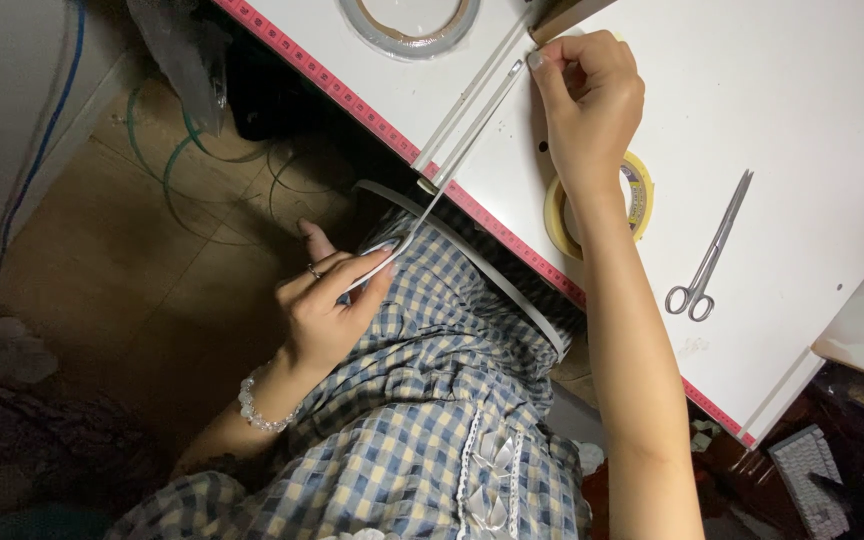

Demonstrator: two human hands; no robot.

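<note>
White strip (pixel 457 150) runs from the tabletop (pixel 782 90) over its edge. Right hand (pixel 587 110) fingers pinch the upper end on the tabletop; left hand (pixel 337 300) fingers grasp the lower end below the edge. Beside the strip: scissors (pixel 709 255), a yellow tape roll (pixel 637 195) partly hidden by the right wrist, and a grey tape roll (pixel 410 25) cut off at the frame

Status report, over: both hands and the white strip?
Left hand pinches white strip below the table edge. Right hand presses the strip's far end on the table. Tape roll under right wrist; scissors lie apart.
</note>
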